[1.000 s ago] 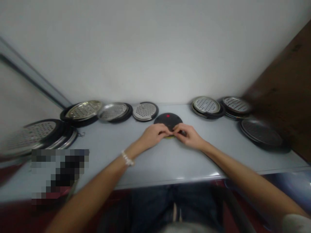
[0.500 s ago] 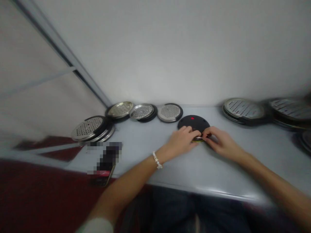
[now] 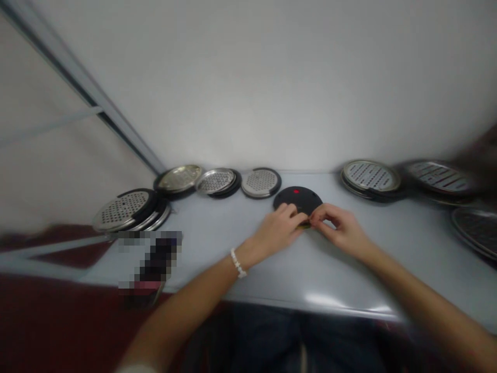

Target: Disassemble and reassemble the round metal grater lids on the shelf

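A black round disc (image 3: 298, 196) with a red dot lies on the table, and both hands meet at its near edge. My left hand (image 3: 278, 228), with a white beaded bracelet at the wrist, has its fingers curled over that edge and grips it. Thumb and forefinger of my right hand (image 3: 337, 228) are pinched together at the edge, beside the left fingertips. Whatever they pinch is too small and blurred to name. Part of a yellowish strip (image 3: 305, 226) shows under the fingers.
Round perforated metal grater plates with black rims stand along the wall: a stack (image 3: 126, 210) at left, a pale plate (image 3: 261, 182) behind the disc, and others (image 3: 370, 176) at right. A pixelated dark object (image 3: 157, 264) lies at the table's (image 3: 272, 274) left front.
The view has shifted, so everything sits slightly further left. The right fingertips have come closer to the left fingers, and the shiny piece seen between them is now mostly hidden.
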`<move>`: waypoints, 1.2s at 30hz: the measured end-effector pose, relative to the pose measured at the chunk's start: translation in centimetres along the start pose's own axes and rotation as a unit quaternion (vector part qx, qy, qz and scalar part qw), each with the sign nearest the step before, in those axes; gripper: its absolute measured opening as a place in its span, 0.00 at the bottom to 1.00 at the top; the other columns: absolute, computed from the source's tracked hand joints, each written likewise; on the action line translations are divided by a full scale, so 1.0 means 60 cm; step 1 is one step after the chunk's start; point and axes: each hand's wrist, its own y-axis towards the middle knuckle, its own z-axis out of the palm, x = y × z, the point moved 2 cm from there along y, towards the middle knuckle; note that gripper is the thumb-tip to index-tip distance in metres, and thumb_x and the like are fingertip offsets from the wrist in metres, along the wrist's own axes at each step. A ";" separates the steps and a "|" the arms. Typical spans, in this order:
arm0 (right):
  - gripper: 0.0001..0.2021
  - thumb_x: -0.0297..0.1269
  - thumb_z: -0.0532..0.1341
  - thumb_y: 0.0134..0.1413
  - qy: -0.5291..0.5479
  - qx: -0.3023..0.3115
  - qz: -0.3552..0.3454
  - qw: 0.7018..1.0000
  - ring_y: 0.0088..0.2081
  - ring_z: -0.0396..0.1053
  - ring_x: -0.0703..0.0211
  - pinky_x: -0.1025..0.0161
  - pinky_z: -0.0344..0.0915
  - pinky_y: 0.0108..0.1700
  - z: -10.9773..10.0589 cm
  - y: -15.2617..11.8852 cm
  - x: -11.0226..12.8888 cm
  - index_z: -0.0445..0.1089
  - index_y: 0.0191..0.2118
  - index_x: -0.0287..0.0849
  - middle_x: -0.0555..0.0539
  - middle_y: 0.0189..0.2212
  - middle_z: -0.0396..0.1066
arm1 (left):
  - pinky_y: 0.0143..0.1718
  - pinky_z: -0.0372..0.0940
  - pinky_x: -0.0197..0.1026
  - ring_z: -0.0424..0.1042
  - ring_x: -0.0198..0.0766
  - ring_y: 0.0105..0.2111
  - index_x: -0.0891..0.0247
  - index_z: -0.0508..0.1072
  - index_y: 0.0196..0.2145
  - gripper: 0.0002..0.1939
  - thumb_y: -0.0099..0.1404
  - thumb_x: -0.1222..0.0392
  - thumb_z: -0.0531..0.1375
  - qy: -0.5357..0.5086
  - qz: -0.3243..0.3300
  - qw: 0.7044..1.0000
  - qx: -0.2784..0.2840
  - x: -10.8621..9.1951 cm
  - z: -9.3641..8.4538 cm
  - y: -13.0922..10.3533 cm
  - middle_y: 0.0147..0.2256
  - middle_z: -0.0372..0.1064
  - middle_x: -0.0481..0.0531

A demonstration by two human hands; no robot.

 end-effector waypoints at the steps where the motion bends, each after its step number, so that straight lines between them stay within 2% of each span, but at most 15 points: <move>1: 0.05 0.31 0.60 0.60 0.015 -0.003 0.006 1.000 0.34 0.71 0.57 0.61 0.67 0.38 0.003 0.003 0.004 0.70 0.33 0.44 0.49 0.30 0.73 | 0.42 0.66 0.44 0.66 0.45 0.44 0.60 0.70 0.50 0.12 0.69 0.59 0.60 0.000 0.001 1.000 -0.003 0.000 -0.001 0.000 0.42 0.67 0.54; 4: 0.06 0.29 0.59 0.60 0.011 -0.005 -0.011 1.000 0.32 0.70 0.58 0.62 0.66 0.36 0.014 0.014 0.031 0.69 0.31 0.44 0.49 0.29 0.72 | 0.44 0.66 0.46 0.66 0.46 0.44 0.63 0.71 0.45 0.09 0.67 0.60 0.61 -0.011 -0.003 1.000 -0.028 0.004 -0.003 0.002 0.42 0.67 0.55; 7: 0.08 0.25 0.57 0.59 -0.036 -0.019 -0.084 0.996 0.32 0.69 0.58 0.62 0.66 0.35 0.028 0.029 0.074 0.67 0.31 0.45 0.49 0.29 0.70 | 0.46 0.67 0.47 0.66 0.47 0.44 0.63 0.72 0.42 0.06 0.67 0.61 0.61 -0.037 -0.020 0.995 -0.089 0.013 -0.009 0.001 0.42 0.68 0.56; 10: 0.11 0.21 0.55 0.58 -0.073 -0.033 -0.155 0.985 0.34 0.70 0.57 0.61 0.67 0.37 0.040 0.044 0.117 0.67 0.33 0.46 0.47 0.31 0.70 | 0.46 0.67 0.45 0.68 0.45 0.45 0.61 0.72 0.46 0.09 0.69 0.64 0.58 -0.056 -0.037 0.984 -0.167 0.026 -0.018 -0.007 0.43 0.69 0.56; 13: 0.13 0.20 0.53 0.58 -0.126 -0.029 -0.210 0.969 0.38 0.71 0.55 0.59 0.68 0.39 0.049 0.057 0.138 0.68 0.37 0.46 0.44 0.35 0.72 | 0.44 0.69 0.43 0.71 0.43 0.43 0.61 0.72 0.49 0.11 0.71 0.63 0.55 -0.057 -0.046 0.974 -0.214 0.036 -0.024 -0.016 0.43 0.69 0.56; 18: 0.16 0.22 0.53 0.60 -0.154 -0.030 -0.278 0.948 0.50 0.71 0.50 0.53 0.71 0.48 0.055 0.059 0.109 0.68 0.47 0.48 0.40 0.49 0.72 | 0.44 0.70 0.43 0.73 0.43 0.44 0.59 0.71 0.48 0.10 0.70 0.62 0.56 -0.067 -0.075 0.965 -0.241 0.043 -0.031 -0.018 0.43 0.71 0.55; 21: 0.19 0.21 0.54 0.58 -0.153 -0.070 -0.276 0.946 0.50 0.71 0.49 0.52 0.71 0.49 0.053 0.050 0.072 0.66 0.52 0.48 0.39 0.50 0.71 | 0.49 0.69 0.45 0.73 0.43 0.45 0.58 0.71 0.48 0.10 0.69 0.59 0.60 -0.109 -0.113 0.948 -0.278 0.050 -0.041 -0.014 0.44 0.73 0.54; 24: 0.16 0.24 0.55 0.60 -0.151 -0.118 -0.215 0.958 0.47 0.70 0.50 0.52 0.70 0.47 0.047 0.048 0.040 0.66 0.50 0.48 0.40 0.46 0.70 | 0.50 0.68 0.45 0.73 0.44 0.45 0.60 0.72 0.46 0.13 0.65 0.56 0.64 -0.182 -0.172 0.913 -0.323 0.067 -0.049 -0.011 0.44 0.74 0.55; 26: 0.12 0.27 0.56 0.60 -0.133 -0.168 -0.147 0.966 0.47 0.69 0.50 0.51 0.70 0.48 0.039 0.055 0.022 0.66 0.48 0.47 0.41 0.44 0.69 | 0.48 0.69 0.44 0.75 0.42 0.42 0.62 0.72 0.46 0.16 0.63 0.54 0.66 -0.262 -0.226 0.876 -0.336 0.085 -0.049 -0.008 0.43 0.75 0.54; 28: 0.11 0.32 0.59 0.59 -0.105 -0.233 -0.047 0.966 0.46 0.67 0.49 0.51 0.70 0.46 0.029 0.064 0.003 0.65 0.48 0.45 0.40 0.45 0.68 | 0.45 0.70 0.41 0.75 0.40 0.39 0.63 0.72 0.46 0.20 0.59 0.52 0.68 -0.366 -0.271 0.812 -0.364 0.103 -0.045 -0.004 0.42 0.76 0.54; 30: 0.16 0.41 0.63 0.56 -0.028 -0.273 0.067 0.959 0.46 0.67 0.50 0.53 0.71 0.43 0.020 0.073 -0.017 0.64 0.49 0.45 0.40 0.48 0.67 | 0.42 0.71 0.40 0.76 0.40 0.39 0.64 0.73 0.44 0.20 0.57 0.52 0.69 -0.472 -0.301 0.740 -0.372 0.113 -0.039 0.001 0.41 0.77 0.54; 31: 0.19 0.45 0.64 0.55 0.034 -0.263 0.122 0.956 0.44 0.69 0.51 0.55 0.71 0.41 0.019 0.077 -0.026 0.63 0.49 0.45 0.41 0.47 0.67 | 0.40 0.72 0.39 0.76 0.40 0.38 0.64 0.73 0.43 0.20 0.56 0.52 0.69 -0.519 -0.317 0.704 -0.366 0.116 -0.036 0.003 0.41 0.77 0.54; 33: 0.21 0.52 0.63 0.55 0.179 -0.195 0.214 0.940 0.37 0.72 0.55 0.59 0.72 0.34 0.023 0.082 -0.038 0.63 0.48 0.46 0.45 0.41 0.70 | 0.37 0.72 0.39 0.77 0.39 0.37 0.65 0.75 0.42 0.19 0.55 0.54 0.70 -0.593 -0.345 0.645 -0.337 0.114 -0.030 0.007 0.40 0.78 0.54; 34: 0.20 0.54 0.62 0.55 0.240 -0.154 0.244 0.927 0.32 0.73 0.57 0.61 0.71 0.31 0.026 0.083 -0.039 0.63 0.46 0.46 0.47 0.36 0.71 | 0.36 0.72 0.38 0.77 0.39 0.36 0.65 0.75 0.41 0.18 0.55 0.55 0.70 -0.618 -0.357 0.626 -0.315 0.111 -0.027 0.008 0.39 0.78 0.54; 36: 0.18 0.54 0.62 0.56 0.297 -0.107 0.277 0.908 0.24 0.70 0.60 0.64 0.66 0.24 0.032 0.083 -0.038 0.65 0.41 0.44 0.51 0.27 0.71 | 0.34 0.72 0.38 0.77 0.38 0.34 0.67 0.76 0.39 0.16 0.54 0.57 0.70 -0.643 -0.377 0.613 -0.264 0.105 -0.022 0.009 0.37 0.79 0.55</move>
